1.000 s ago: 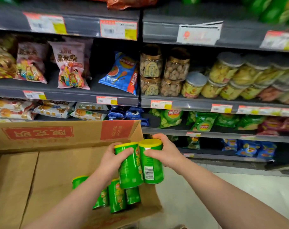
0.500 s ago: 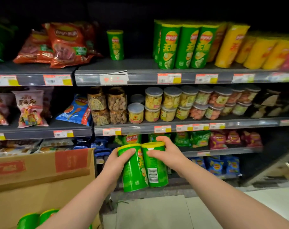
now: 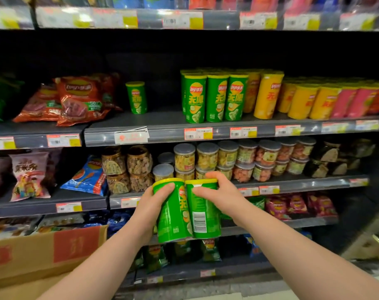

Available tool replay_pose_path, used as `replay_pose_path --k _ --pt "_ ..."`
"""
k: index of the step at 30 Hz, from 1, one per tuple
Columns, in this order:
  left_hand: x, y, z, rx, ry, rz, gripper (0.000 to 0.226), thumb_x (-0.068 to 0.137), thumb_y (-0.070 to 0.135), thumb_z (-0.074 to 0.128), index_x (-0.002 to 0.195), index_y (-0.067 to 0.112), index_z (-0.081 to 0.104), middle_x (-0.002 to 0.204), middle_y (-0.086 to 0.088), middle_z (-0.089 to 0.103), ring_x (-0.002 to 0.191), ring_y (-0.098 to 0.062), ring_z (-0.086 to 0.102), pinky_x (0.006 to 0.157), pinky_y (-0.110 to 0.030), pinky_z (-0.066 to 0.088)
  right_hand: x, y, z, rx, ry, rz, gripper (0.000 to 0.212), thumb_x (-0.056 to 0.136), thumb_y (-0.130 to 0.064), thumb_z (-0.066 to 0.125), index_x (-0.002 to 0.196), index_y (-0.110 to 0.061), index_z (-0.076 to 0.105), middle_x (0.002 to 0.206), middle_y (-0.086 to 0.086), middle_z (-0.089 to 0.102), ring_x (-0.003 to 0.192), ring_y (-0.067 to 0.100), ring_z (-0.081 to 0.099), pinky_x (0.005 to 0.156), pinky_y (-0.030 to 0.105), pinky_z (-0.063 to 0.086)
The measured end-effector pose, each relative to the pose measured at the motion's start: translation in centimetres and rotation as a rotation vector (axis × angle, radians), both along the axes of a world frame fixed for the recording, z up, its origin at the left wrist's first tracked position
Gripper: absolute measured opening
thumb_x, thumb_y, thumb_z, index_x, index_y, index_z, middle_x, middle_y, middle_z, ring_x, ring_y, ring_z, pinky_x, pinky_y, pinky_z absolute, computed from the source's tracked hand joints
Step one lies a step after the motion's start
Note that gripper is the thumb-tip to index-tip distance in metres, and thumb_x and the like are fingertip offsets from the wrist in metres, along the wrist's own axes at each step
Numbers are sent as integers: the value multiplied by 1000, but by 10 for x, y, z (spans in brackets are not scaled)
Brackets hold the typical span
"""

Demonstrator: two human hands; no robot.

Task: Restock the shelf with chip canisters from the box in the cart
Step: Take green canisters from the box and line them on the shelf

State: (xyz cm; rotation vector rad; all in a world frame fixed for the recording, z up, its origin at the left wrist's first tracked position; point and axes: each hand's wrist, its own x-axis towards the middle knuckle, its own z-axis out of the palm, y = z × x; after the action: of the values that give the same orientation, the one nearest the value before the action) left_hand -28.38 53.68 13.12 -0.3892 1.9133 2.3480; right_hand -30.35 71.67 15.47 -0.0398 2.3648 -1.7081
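Grey metal shelf ahead. Left grip holds short green chip canister, right grip twin canister; best seat both upright beside lone shelved canister.

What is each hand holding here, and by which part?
The left hand grips one green chip canister by its upper side; the right hand grips a second canister the same way.

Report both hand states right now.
Left hand: grips the left green chip canister.
Right hand: grips the right green chip canister.
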Motion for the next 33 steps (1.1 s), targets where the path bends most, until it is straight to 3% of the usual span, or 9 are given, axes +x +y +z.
replay_pose_path --k 2,8,12,15,17,20,24,27,33 --pt "-12 1 10 15 51 -13 20 90 28 59 106 15 62 88 -7 74 77 -23 71 63 -33 53 -11 1 11 17 41 -5 60 80 -37 73 130 -26 42 112 -3 57 94 12 60 71 24 49" --pt "-61 -12 43 29 174 -9 14 91 26 57 99 16 64 85 -9 73 73 -22 70 65 -32 53 -61 -15 44 35 149 -21 58 76 -38 76 123 -28 45 118 1 58 101 17 62 88 36 53" --pt "-105 -39 66 18 251 48 16 85 30 65 95 17 65 90 -11 73 80 -25 68 73 -37 53 -101 -42 76 59 213 9 56 78 -40 74 124 -28 44 111 -5 57 98 14 60 83 30 51" --pt "-138 -65 83 -14 302 92 35 74 40 71 101 17 66 94 -7 73 89 -26 68 84 -42 54 -133 -67 93 67 273 16 61 77 -40 74 127 -25 43 117 -1 56 104 17 59 92 35 50" --pt "-156 -81 92 -24 352 114 32 76 39 72 100 19 64 98 -7 71 90 -24 68 86 -41 53 -154 -84 101 58 300 14 62 78 -38 75 129 -23 44 117 0 57 104 18 59 93 36 50" --pt "-181 -106 98 -43 381 147 40 68 43 73 100 21 62 99 -6 71 89 -21 68 81 -39 53 -184 -107 109 43 316 -1 60 79 -37 74 130 -23 44 111 -3 58 97 13 60 82 30 52" --pt "-208 -130 96 31 405 198 17 87 28 64 101 19 59 92 -6 68 78 -17 66 68 -32 51 -221 -131 116 -6 341 -48 59 82 -34 72 132 -22 43 113 -1 56 86 7 55 61 17 41" --pt "-220 -140 94 -6 414 230 39 81 32 71 113 14 58 100 -9 68 81 -18 67 69 -32 52 -243 -145 119 -38 357 -86 59 83 -30 71 132 -20 42 111 2 56 82 7 56 61 19 43" --pt "-240 -153 102 -40 446 297 29 86 27 65 111 18 55 102 -6 66 85 -19 66 67 -32 52 -294 -164 120 85 434 -135 69 77 -33 74 137 -23 40 129 6 51 114 23 54 98 37 47"
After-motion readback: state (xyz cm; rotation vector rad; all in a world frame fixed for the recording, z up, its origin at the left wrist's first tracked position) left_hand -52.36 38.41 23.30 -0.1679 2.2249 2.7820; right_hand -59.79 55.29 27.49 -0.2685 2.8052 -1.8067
